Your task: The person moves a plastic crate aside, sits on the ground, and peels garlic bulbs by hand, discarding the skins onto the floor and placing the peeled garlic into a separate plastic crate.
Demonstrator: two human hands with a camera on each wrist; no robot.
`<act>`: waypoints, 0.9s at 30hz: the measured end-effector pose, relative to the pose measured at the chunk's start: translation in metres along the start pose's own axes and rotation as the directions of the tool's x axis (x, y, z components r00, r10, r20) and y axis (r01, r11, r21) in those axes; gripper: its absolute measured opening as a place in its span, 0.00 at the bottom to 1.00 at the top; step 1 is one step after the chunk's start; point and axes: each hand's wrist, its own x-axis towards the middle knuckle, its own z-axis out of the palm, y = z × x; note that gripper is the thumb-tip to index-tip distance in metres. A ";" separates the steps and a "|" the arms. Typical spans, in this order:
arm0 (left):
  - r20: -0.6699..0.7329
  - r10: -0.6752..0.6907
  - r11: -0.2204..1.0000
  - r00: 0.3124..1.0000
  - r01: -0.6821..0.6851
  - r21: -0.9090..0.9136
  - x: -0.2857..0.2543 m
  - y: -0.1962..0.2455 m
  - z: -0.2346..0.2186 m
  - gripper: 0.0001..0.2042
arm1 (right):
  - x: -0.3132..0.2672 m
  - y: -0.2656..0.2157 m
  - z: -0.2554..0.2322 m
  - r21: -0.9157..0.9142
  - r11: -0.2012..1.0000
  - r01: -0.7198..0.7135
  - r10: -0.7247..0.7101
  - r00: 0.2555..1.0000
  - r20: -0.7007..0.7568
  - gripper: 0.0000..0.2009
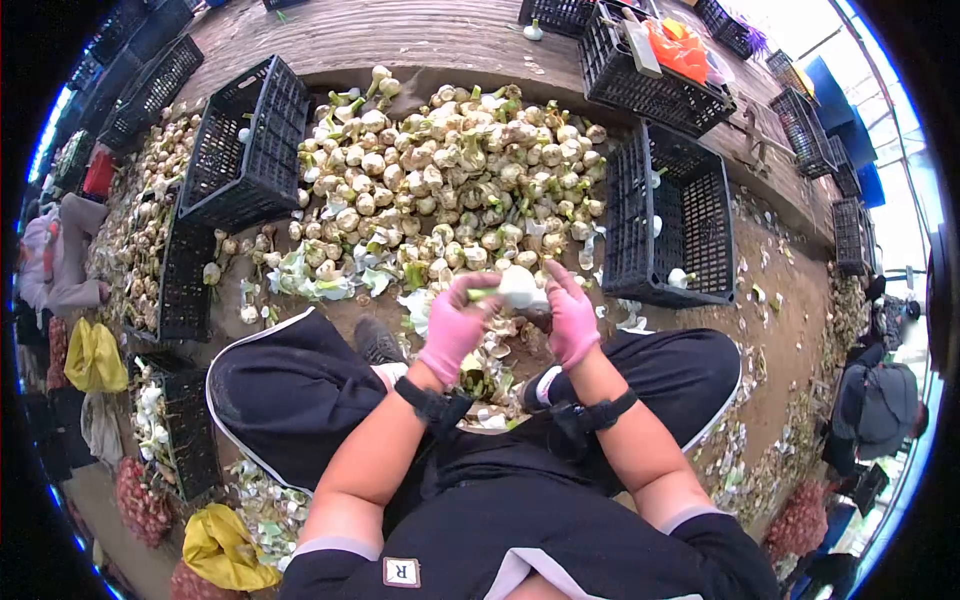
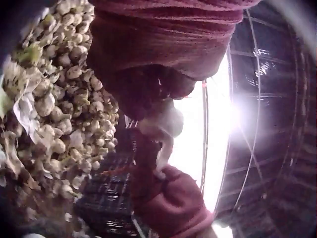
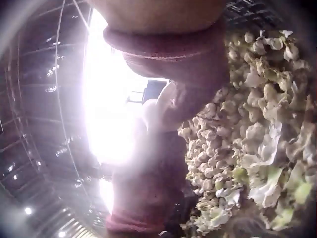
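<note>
In front of my knees, both gloved hands meet at one white garlic bulb (image 1: pixel 519 287). My left hand (image 1: pixel 455 328), in a pink glove, grips the bulb by its green stem (image 1: pixel 482 294). On the bulb's other side my right hand (image 1: pixel 573 322), gloved alike, pinches a loose strip of its skin. That strip of skin (image 2: pixel 162 157) runs from the bulb to the right fingers in the left wrist view. Just beyond the hands spreads a large heap of unpeeled garlic (image 1: pixel 450 170). The right wrist view is washed out by glare around the bulb (image 3: pixel 152 115).
Black plastic crates flank the heap, a left crate (image 1: pixel 250 150) and a right crate (image 1: pixel 670 215) with a few white bulbs inside. Peeled skins (image 1: pixel 320 280) litter the ground. A crate of white garlic (image 1: pixel 185 425) stands by my left knee, near a yellow bag (image 1: pixel 225 550).
</note>
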 end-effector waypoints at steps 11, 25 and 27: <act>-0.019 -0.278 0.821 0.960 0.228 -0.523 0.002 0.008 -0.021 0.05 | -0.019 -0.033 0.013 -0.400 0.915 0.050 0.105 0.929 0.356 0.33; 0.103 -0.446 0.054 0.889 -0.088 0.995 0.061 -0.112 -0.070 0.26 | 0.002 -0.035 -0.011 0.202 0.979 -0.036 0.069 0.985 -0.159 0.10; -0.077 -0.651 -0.099 0.755 0.016 0.995 0.037 -0.123 -0.042 0.35 | 0.005 -0.035 -0.014 0.217 0.975 -0.049 0.086 0.982 -0.166 0.09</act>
